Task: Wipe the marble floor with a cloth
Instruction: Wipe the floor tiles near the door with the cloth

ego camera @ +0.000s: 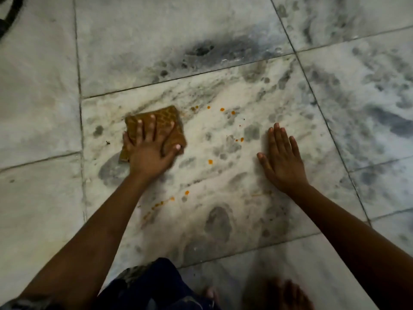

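Note:
A folded brown patterned cloth (pixel 166 118) lies flat on the white and grey marble floor (pixel 223 90). My left hand (pixel 152 146) presses down on the cloth with fingers spread over it. My right hand (pixel 281 159) rests flat on the bare marble to the right, palm down, fingers apart, holding nothing. Small orange drops (pixel 232 112) dot the tile beyond and between the hands, and an orange smear (pixel 161 203) runs beside my left forearm.
Dark grout lines (pixel 78 86) split the floor into large tiles. A dark curved object (pixel 10 14) sits at the top left corner. My knee in dark fabric (pixel 156 285) and a bare foot (pixel 288 294) are at the bottom edge.

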`<state>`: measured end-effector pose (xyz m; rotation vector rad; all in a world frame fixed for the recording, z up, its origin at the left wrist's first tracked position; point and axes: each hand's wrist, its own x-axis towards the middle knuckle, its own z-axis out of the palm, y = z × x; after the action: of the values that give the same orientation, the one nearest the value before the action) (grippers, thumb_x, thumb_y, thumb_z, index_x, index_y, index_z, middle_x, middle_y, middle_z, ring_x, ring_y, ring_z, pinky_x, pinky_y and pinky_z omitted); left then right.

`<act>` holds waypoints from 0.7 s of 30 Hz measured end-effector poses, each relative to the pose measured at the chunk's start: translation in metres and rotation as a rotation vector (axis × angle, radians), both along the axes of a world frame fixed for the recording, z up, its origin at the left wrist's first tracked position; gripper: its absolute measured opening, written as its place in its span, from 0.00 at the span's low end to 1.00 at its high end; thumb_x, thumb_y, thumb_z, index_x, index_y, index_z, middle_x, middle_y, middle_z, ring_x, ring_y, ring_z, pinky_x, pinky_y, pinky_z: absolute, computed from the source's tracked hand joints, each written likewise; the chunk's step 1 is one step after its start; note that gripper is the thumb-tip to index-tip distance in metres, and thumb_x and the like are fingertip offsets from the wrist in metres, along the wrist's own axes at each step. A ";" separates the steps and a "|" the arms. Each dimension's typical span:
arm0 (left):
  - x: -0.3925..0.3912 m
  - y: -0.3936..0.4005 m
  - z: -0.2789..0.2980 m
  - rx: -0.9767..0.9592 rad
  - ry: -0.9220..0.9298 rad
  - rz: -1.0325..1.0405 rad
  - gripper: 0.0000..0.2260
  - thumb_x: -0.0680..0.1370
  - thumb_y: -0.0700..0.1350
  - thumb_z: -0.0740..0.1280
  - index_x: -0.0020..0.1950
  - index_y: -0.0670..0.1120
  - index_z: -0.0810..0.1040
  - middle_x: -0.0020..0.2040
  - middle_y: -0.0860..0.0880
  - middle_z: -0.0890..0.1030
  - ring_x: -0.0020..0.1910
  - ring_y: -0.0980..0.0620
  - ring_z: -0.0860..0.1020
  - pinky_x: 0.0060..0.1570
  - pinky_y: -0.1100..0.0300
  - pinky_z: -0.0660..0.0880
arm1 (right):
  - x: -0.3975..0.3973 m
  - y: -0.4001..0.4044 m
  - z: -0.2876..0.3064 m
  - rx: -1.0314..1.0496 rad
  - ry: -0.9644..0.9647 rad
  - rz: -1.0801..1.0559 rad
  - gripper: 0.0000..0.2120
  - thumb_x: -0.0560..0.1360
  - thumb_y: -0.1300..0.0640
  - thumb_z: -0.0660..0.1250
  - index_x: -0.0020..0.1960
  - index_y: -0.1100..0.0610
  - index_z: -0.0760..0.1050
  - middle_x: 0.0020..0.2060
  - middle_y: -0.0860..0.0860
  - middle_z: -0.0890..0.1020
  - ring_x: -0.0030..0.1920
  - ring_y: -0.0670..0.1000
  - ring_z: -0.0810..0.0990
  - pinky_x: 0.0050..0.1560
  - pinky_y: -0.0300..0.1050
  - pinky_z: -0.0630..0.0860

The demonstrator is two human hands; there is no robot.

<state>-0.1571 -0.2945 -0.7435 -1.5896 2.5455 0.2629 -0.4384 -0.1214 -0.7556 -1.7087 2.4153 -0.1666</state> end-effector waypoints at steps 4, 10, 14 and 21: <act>-0.052 -0.050 -0.001 0.063 0.022 0.111 0.28 0.76 0.67 0.52 0.74 0.64 0.49 0.78 0.48 0.43 0.75 0.39 0.40 0.68 0.33 0.41 | 0.000 -0.014 -0.011 0.003 -0.023 -0.006 0.34 0.77 0.40 0.41 0.76 0.59 0.45 0.76 0.56 0.47 0.76 0.52 0.45 0.72 0.43 0.36; -0.100 -0.032 -0.001 0.022 0.001 -0.082 0.27 0.77 0.66 0.49 0.75 0.64 0.48 0.78 0.49 0.43 0.76 0.42 0.42 0.67 0.32 0.39 | 0.000 -0.013 -0.012 -0.021 -0.018 -0.008 0.33 0.78 0.42 0.44 0.76 0.60 0.49 0.76 0.58 0.52 0.75 0.54 0.50 0.72 0.47 0.42; -0.060 0.020 0.001 0.018 0.051 -0.257 0.27 0.75 0.67 0.44 0.74 0.65 0.49 0.78 0.51 0.46 0.76 0.45 0.44 0.68 0.36 0.42 | 0.000 -0.013 -0.013 -0.043 -0.022 -0.004 0.32 0.78 0.43 0.46 0.75 0.61 0.53 0.75 0.59 0.56 0.75 0.55 0.54 0.72 0.48 0.45; -0.021 -0.023 0.011 0.037 -0.047 -0.123 0.32 0.72 0.71 0.47 0.75 0.63 0.50 0.78 0.53 0.49 0.76 0.47 0.49 0.68 0.39 0.52 | 0.001 -0.013 -0.015 -0.077 -0.019 -0.006 0.33 0.77 0.42 0.46 0.75 0.62 0.54 0.75 0.59 0.56 0.75 0.56 0.55 0.72 0.50 0.46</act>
<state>-0.1784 -0.3176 -0.7327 -1.4026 2.5743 0.2552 -0.4377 -0.1345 -0.7705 -1.7234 2.4304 -0.2786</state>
